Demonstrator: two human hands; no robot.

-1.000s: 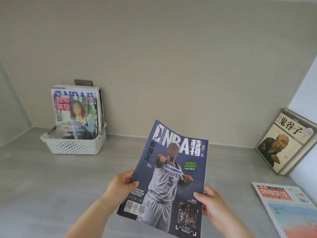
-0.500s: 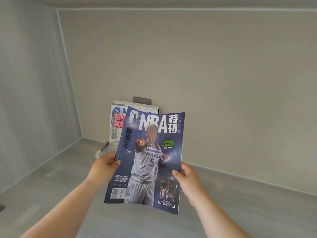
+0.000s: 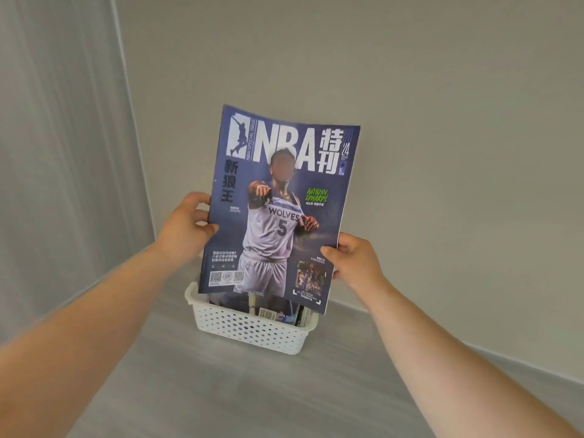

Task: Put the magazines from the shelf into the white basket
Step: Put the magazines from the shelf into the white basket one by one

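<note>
Magazine (image 3: 281,210) upright, long axis near vertical, top tilted slightly right, cover facing the camera. Left hand (image 3: 186,229) grips its left edge at mid-height, thumb on the cover, fingers curled behind. Right hand (image 3: 357,260) pinches the lower right edge likewise. Below both hands sits the basket (image 3: 252,330); the magazine's bottom edge hangs at its rim, other magazines (image 3: 278,314) inside.

Two forearms reach in from the bottom corners, both bare with no sleeve showing. The left hand (image 3: 186,227) and the right hand (image 3: 355,259) wear no glove, ring, watch or band. The fingernails look short and unpainted.
</note>
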